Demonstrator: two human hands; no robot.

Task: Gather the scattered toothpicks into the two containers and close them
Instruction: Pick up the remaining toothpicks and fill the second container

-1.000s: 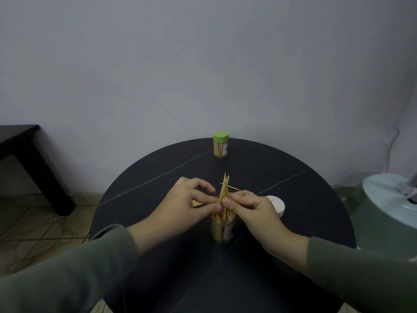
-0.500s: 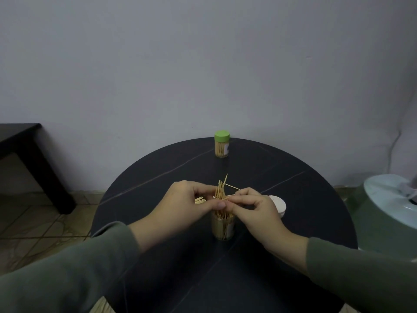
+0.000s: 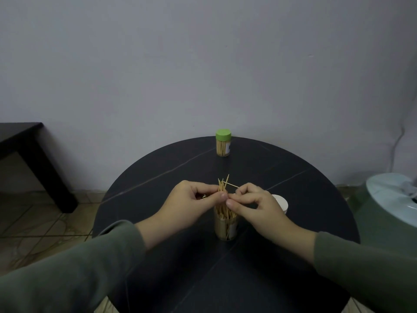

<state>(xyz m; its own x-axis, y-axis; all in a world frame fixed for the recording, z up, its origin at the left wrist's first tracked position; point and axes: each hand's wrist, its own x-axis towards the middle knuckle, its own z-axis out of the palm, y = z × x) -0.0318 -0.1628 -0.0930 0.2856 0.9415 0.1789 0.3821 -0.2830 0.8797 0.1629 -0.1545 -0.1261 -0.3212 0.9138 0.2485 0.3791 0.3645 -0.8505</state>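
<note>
Round dark worktop (image 3: 158, 177), grey wall behind. Left hand (image 3: 191, 204) and right hand (image 3: 255, 206) both pinch a toothpick bundle (image 3: 222, 188), feeding it into the open container (image 3: 225, 224) directly below the fingers. Green-lidded container (image 3: 223, 143) beyond, already closed. Next: seat the sticks, fit the white lid (image 3: 279, 203).

My left hand (image 3: 191, 203) and right hand (image 3: 255, 206) pinching a toothpick bundle (image 3: 222, 188) over the open container (image 3: 226, 224), white lid (image 3: 281, 203) beside it, green-capped container (image 3: 223, 143) far across the table (image 3: 158, 177)
</note>
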